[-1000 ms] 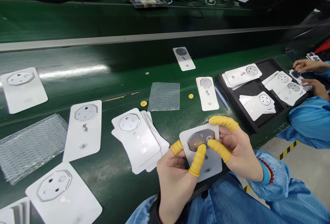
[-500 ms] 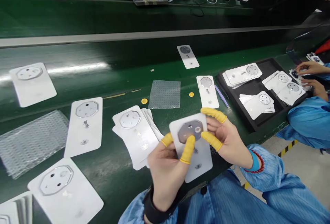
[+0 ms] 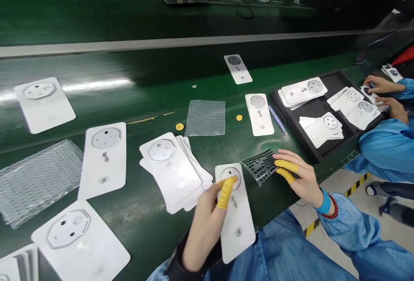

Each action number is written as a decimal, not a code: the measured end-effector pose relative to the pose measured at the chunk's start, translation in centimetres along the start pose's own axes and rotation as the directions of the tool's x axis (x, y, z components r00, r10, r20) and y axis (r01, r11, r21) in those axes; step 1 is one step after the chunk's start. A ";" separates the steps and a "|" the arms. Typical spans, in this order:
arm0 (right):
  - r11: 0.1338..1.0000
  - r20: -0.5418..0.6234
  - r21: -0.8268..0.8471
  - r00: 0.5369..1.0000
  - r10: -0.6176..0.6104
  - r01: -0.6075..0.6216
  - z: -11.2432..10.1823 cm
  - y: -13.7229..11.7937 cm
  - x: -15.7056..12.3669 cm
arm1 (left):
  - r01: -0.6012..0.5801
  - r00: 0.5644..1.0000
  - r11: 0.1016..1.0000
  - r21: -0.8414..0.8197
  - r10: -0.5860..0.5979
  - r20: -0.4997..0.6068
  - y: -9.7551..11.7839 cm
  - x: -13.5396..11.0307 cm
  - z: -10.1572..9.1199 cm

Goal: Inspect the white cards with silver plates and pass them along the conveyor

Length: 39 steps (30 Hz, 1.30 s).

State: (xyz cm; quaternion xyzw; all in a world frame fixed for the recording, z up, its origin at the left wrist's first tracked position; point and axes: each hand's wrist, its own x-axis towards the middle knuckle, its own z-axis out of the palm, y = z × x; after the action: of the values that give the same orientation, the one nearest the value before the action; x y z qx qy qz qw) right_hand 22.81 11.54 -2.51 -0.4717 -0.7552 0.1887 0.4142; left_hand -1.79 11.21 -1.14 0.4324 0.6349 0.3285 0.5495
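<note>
My left hand (image 3: 211, 212), with yellow finger cots, is closed on a white phone back cover (image 3: 237, 225) near its octagonal camera ring. The cover lies tilted at the bench's front edge, its lower end jutting past the edge. To its right, my right hand (image 3: 299, 175) pinches the edge of a clear sheet of black adhesive dots (image 3: 261, 167); finger cots cover two of its fingers. Left of my left hand sits a fanned stack of white covers (image 3: 174, 173). Part of the held cover is hidden by my fingers.
A black tray (image 3: 304, 136) with white covers stands at the right, beside purple tweezers (image 3: 277, 120). Bubble wrap (image 3: 42, 177) and more loose covers (image 3: 103, 160) lie left. Two yellow rings (image 3: 180, 126) flank a clear textured sheet (image 3: 206, 118). A co-worker's hands (image 3: 386, 93) work at far right.
My right hand has let go of the cover and moved right and down to the dot sheet. The cover in my left hand has been lowered and now shows its full length.
</note>
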 end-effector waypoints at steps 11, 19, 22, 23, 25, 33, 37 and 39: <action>0.997 0.306 0.055 0.949 -0.072 0.058 -1.2 -1.8 1.7 | -0.040 0.988 0.954 -0.296 0.081 0.130 0.2 1.2 3.7; 0.987 0.202 0.131 0.972 -0.117 0.092 3.4 -2.4 4.0 | 0.069 0.998 0.883 -0.464 -0.055 0.044 -1.3 1.6 4.3; 0.993 0.268 0.085 0.957 -0.106 0.086 3.7 -2.3 3.9 | 0.096 0.988 0.847 -0.523 -0.144 -0.051 -2.0 1.7 4.5; 0.994 0.281 0.060 0.954 -0.104 0.091 3.7 -2.2 3.8 | 0.104 0.984 0.841 -0.531 -0.163 -0.066 -2.2 1.7 4.5; 0.989 0.280 -0.011 0.950 -0.141 0.150 3.8 -2.1 3.4 | 0.115 0.979 0.837 -0.534 -0.187 -0.081 -2.4 1.8 4.6; 0.946 0.273 -0.072 0.919 -0.285 0.315 5.4 -0.3 2.2 | 0.102 0.988 0.872 -0.479 -0.143 -0.050 -2.1 2.0 4.9; 0.981 0.291 0.000 0.939 -0.185 0.194 5.4 1.0 2.2 | 0.055 0.998 0.927 -0.372 -0.055 0.008 -1.0 2.1 3.5; 0.990 0.288 0.036 0.947 -0.140 0.135 4.9 1.6 2.3 | 0.007 0.999 0.949 -0.315 -0.020 -0.039 -0.5 1.7 2.0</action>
State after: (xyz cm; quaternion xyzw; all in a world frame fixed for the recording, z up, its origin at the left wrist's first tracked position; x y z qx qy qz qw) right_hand 19.26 14.80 -5.47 -0.3818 -0.8372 0.2324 0.3150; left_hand 0.02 12.39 -2.67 0.3279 0.5887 0.4307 0.6003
